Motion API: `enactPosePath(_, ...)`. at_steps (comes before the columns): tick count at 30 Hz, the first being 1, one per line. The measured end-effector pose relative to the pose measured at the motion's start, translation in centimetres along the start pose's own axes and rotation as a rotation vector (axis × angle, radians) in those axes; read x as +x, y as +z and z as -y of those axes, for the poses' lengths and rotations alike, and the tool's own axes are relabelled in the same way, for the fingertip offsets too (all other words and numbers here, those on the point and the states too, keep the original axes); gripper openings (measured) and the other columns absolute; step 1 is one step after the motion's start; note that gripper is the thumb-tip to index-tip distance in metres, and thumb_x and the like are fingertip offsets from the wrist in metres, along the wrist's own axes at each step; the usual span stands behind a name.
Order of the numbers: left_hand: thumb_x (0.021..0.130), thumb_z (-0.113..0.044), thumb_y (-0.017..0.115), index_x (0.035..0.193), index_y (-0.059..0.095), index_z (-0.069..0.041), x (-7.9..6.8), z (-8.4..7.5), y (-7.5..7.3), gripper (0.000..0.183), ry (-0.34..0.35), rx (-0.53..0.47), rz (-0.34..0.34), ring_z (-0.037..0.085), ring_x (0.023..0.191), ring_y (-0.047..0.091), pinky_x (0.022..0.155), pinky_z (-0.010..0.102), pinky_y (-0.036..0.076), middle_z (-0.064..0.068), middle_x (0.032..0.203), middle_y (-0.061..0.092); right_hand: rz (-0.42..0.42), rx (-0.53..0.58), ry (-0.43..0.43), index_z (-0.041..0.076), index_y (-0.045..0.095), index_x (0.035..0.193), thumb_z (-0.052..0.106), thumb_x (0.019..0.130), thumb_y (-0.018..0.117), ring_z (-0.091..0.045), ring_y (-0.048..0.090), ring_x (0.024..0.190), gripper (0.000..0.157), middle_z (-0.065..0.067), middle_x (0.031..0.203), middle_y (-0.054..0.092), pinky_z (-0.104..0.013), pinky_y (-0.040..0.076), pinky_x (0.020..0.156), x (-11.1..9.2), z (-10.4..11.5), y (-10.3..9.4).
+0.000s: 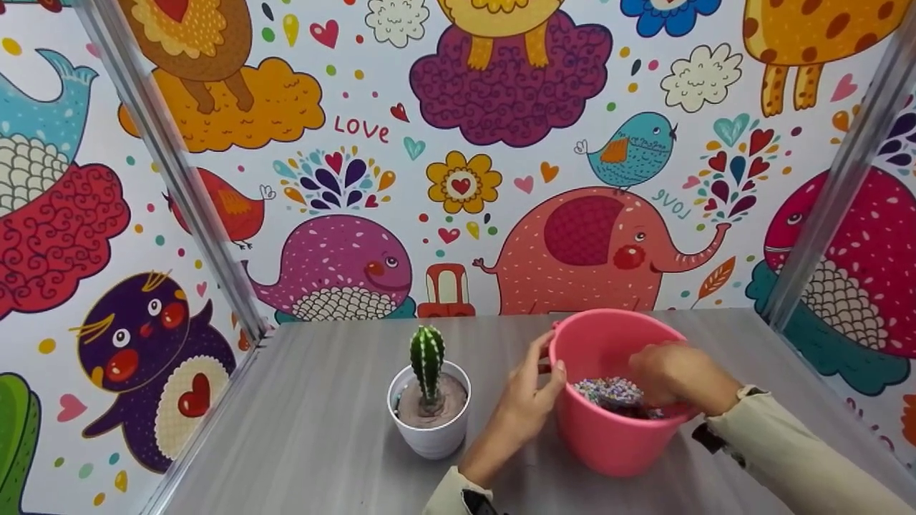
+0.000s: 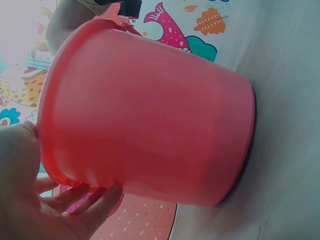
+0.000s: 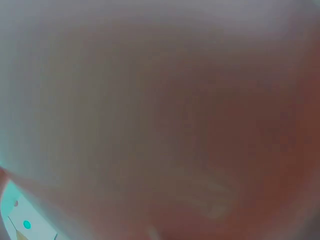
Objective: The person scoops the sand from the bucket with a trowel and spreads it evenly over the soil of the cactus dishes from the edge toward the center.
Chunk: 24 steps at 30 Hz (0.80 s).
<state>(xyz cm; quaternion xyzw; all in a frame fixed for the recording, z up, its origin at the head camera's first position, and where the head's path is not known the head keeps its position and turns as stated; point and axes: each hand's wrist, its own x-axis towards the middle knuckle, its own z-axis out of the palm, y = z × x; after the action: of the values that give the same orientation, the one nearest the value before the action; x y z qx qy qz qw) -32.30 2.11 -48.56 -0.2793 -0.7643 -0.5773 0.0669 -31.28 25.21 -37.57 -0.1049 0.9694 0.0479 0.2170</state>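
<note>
A pink bucket (image 1: 615, 447) stands on the table, holding small multicoloured pebbles (image 1: 608, 392). My left hand (image 1: 528, 392) grips its left side, with the thumb at the rim and the fingers along the outer wall; the left wrist view shows those fingers (image 2: 102, 207) against the plastic. My right hand (image 1: 669, 375) reaches inside, low over the pebbles at the right. A dark patch shows among the pebbles beside it. Its fingertips are hidden, and I cannot tell whether they hold anything. The right wrist view is almost wholly blurred.
Left of the bucket stands a white pot (image 1: 433, 438) with a green cactus (image 1: 427, 361) in brown soil. The grey table (image 1: 308, 422) ends at a wall (image 1: 458, 93) printed with cartoon animals. Metal posts (image 1: 172, 164) rise at both back corners.
</note>
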Motion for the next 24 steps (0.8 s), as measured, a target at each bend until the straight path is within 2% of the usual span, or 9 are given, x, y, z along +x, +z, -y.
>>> enactPosePath(2,0.113,-0.043,0.052,0.165,0.041,-0.017,0.0,0.0,0.0,0.059,-0.005,-0.003,0.005,0.022,0.132,0.067,0.098,0.023,0.060,0.015,0.154,0.062,-0.110,-0.025,-0.022,0.012,0.073,0.085,0.005,0.082,0.081,-0.021,0.058,0.066,0.011,-0.004,0.071,0.064,-0.033,0.056,0.059,-0.4,-0.2,0.4)
enactPosePath(5,0.112,-0.043,0.053,0.165,0.041,-0.017,0.1,0.1,0.0,0.060,-0.010,-0.008,0.009,0.023,0.132,0.067,0.098,0.024,0.061,0.015,0.154,0.061,-0.324,-0.098,-0.059,0.009,0.076,0.092,0.007,0.080,0.089,-0.022,0.057,0.071,0.018,-0.006,0.076,0.067,-0.037,0.059,0.064,-0.5,-0.4,1.2)
enactPosePath(8,0.112,-0.042,0.054,0.165,0.041,-0.018,0.1,0.2,0.1,0.059,-0.014,-0.015,0.012,0.024,0.131,0.068,0.097,0.024,0.061,0.014,0.154,0.061,-0.494,-0.198,-0.049,0.006,0.081,0.097,0.011,0.077,0.095,-0.027,0.061,0.075,0.025,-0.011,0.080,0.073,-0.042,0.059,0.068,0.0,-0.5,1.9)
enactPosePath(10,0.112,-0.042,0.054,0.165,0.041,-0.018,0.1,0.2,0.1,0.059,-0.014,-0.018,0.013,0.024,0.131,0.068,0.097,0.025,0.061,0.013,0.154,0.061,-0.576,-0.256,-0.033,0.004,0.082,0.097,0.012,0.076,0.097,-0.030,0.062,0.079,0.027,-0.014,0.084,0.075,-0.043,0.058,0.070,0.5,-0.6,2.3)
enactPosePath(13,0.112,-0.042,0.054,0.165,0.041,-0.019,0.1,0.2,0.2,0.059,-0.015,-0.019,0.011,0.022,0.131,0.067,0.097,0.024,0.061,0.013,0.154,0.061,-0.639,-0.307,-0.034,0.006,0.084,0.096,0.012,0.075,0.097,-0.033,0.062,0.086,0.025,-0.016,0.091,0.077,-0.046,0.056,0.075,1.0,-1.0,3.0)
enactPosePath(18,0.112,-0.044,0.054,0.165,0.041,-0.020,0.1,0.1,0.1,0.059,-0.021,-0.021,0.003,0.020,0.132,0.066,0.098,0.023,0.060,0.012,0.154,0.061,-0.656,-0.330,-0.095,0.010,0.085,0.096,0.016,0.075,0.097,-0.033,0.061,0.097,0.026,-0.014,0.101,0.079,-0.050,0.056,0.088,1.2,-1.9,3.5)
enactPosePath(24,0.112,-0.047,0.054,0.165,0.042,-0.022,0.0,0.2,0.1,0.060,-0.025,-0.013,-0.006,0.019,0.131,0.066,0.097,0.022,0.060,0.010,0.155,0.062,-0.675,-0.285,-0.165,0.012,0.086,0.096,0.019,0.072,0.098,-0.030,0.061,0.099,0.028,-0.011,0.106,0.079,-0.042,0.053,0.083,1.4,-2.8,3.9)
